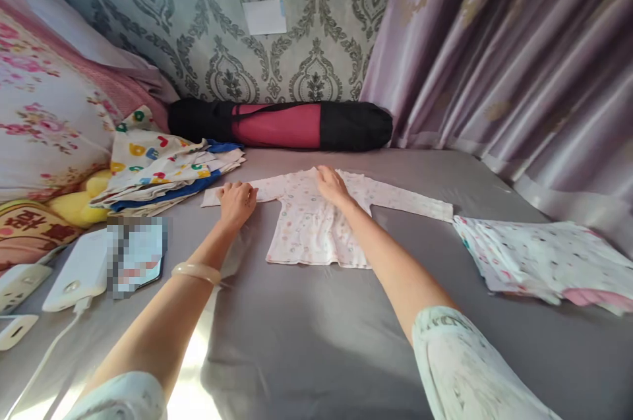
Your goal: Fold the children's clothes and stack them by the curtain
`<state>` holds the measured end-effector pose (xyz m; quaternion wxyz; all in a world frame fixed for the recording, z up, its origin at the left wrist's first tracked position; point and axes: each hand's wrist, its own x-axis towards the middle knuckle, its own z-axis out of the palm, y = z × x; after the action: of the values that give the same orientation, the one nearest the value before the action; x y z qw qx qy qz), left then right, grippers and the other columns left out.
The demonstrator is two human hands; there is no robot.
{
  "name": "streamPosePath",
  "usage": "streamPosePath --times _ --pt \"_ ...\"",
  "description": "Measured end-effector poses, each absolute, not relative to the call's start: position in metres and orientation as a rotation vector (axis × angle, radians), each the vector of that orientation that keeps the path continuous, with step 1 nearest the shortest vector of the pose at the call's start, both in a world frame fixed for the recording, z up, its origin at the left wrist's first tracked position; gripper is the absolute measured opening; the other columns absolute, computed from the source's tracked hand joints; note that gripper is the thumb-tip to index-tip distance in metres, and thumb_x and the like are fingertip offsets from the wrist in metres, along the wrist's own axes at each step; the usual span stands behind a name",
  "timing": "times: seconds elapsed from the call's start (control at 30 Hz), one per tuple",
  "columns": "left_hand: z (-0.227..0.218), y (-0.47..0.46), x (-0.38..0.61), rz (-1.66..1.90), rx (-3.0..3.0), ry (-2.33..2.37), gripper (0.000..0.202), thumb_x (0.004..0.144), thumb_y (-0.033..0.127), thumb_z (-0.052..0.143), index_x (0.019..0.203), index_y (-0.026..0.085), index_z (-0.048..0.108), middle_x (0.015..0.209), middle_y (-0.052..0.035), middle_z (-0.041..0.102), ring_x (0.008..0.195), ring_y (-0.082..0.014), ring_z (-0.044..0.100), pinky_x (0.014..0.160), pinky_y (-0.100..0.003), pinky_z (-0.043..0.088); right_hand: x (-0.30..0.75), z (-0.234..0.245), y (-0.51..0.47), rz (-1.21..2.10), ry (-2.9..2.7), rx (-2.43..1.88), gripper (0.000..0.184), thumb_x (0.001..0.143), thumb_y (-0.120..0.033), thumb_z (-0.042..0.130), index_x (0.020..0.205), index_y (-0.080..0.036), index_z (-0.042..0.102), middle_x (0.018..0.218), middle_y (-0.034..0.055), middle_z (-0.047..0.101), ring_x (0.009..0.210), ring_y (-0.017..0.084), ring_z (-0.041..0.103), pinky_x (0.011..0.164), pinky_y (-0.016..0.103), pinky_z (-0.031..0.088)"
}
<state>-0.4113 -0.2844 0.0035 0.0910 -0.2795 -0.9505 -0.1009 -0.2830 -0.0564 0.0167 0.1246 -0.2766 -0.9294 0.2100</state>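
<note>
A small long-sleeved shirt (309, 225), pale pink with a fine print, lies spread flat on the grey sheet with both sleeves stretched out to the sides. My left hand (238, 202) is on the left sleeve near its cuff, its fingers curled down over the fabric; the fingertips are partly hidden. Flat against the upper chest, close to the collar, rests my right hand (332, 185), fingers stretched out. My right forearm crosses over the shirt's lower right side and hides part of it.
Folded patterned clothes (158, 169) are stacked at left, another folded pile (548, 258) at right. A phone (141, 255), a white power bank (82, 268) with cable and a power strip (22, 285) lie left. A black-and-red long bag (277, 125) lies along the wall.
</note>
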Motion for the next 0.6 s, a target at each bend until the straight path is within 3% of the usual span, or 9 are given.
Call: streamPosePath --times 0.07,0.23,0.43,0.6 --pt "0.005 -0.267 -0.397 -0.415 -0.830 -2.997 0.039 0.091 0.047 0.041 0.091 0.020 0.069 0.104 -0.0145 0.069 0.114 -0.0364 0.053 0.096 -0.049 0.034 -0.250 0.025 -0.040 0.572 -2.642 -0.990 0.045 0.099 -0.029 0.026 0.125 -0.019 0.061 0.122 0.0094 0.066 0.114 0.021 0.058 0.094 0.029 0.042" --pt "0.006 -0.239 -0.371 -0.646 -0.671 -3.210 0.038 0.084 0.052 0.050 0.089 0.019 0.069 0.103 -0.0162 0.071 0.112 -0.0376 0.059 0.099 -0.051 0.032 -0.177 0.026 -0.012 0.472 -2.622 -1.391 0.037 0.095 -0.039 0.040 0.101 -0.020 0.072 0.102 0.0102 0.072 0.096 0.024 0.066 0.084 0.031 0.045" --pt "0.005 -0.224 -0.357 -0.709 -0.520 -3.250 0.032 0.080 0.046 0.056 0.094 0.019 0.067 0.112 -0.0186 0.069 0.117 -0.0379 0.057 0.097 -0.050 0.035 -0.160 0.014 -0.018 0.496 -2.651 -1.565 0.043 0.090 -0.048 0.050 0.113 -0.018 0.069 0.111 0.0144 0.070 0.104 0.027 0.066 0.082 0.033 0.048" --pt "0.004 -0.219 -0.344 -0.612 -0.538 -3.182 0.030 0.084 0.035 0.049 0.100 0.017 0.065 0.113 -0.0201 0.068 0.117 -0.0376 0.055 0.095 -0.049 0.035 -0.163 0.007 -0.038 0.408 -2.663 -1.475 0.040 0.096 -0.037 0.043 0.119 -0.013 0.064 0.114 0.0196 0.068 0.109 0.028 0.064 0.089 0.036 0.047"
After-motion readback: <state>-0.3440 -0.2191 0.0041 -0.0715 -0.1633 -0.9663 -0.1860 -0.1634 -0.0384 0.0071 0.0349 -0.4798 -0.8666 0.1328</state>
